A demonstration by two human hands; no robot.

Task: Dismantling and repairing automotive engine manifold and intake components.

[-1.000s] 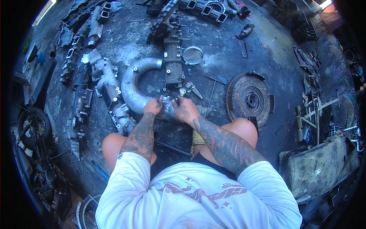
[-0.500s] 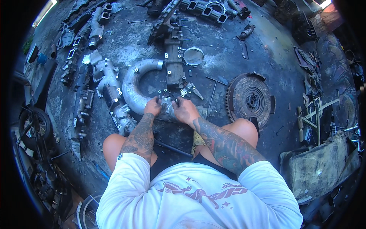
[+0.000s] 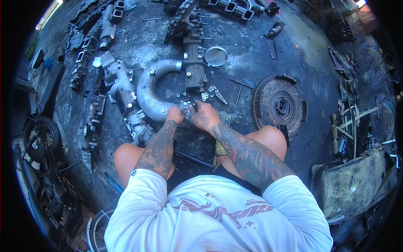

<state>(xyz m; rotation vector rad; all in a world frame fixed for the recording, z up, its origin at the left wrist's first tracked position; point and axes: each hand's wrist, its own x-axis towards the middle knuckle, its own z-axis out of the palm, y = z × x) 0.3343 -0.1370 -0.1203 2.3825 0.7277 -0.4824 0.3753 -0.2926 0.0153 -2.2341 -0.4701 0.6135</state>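
Note:
Low in front of my knees, both hands work at a silvery metal casting (image 3: 184,103) by the lower end of a U-shaped aluminium pipe (image 3: 147,90). My left hand (image 3: 175,114) is closed, its fingertips pressed against the casting's left side. On the other side my right hand (image 3: 204,115) is also closed, with thumb and fingers pinched together; what they grip is too small and dark to name. Part of a metal piece (image 3: 228,118) sticks out to the right beneath my right wrist. Just beyond my hands lie small ring-like parts and a metal bracket (image 3: 220,97).
A toothed flywheel (image 3: 280,105) lies to the right, beside a T-handle wrench (image 3: 238,95). Beyond my hands stand a long casting (image 3: 194,63) and a round ring-shaped part (image 3: 216,56). More engine castings (image 3: 124,90) line the left; a motorcycle wheel (image 3: 41,136) stands farther out.
My left hand has turned and shifted slightly right, closer to my right hand. The right hand stays pinched at the casting. The whole view has shifted slightly.

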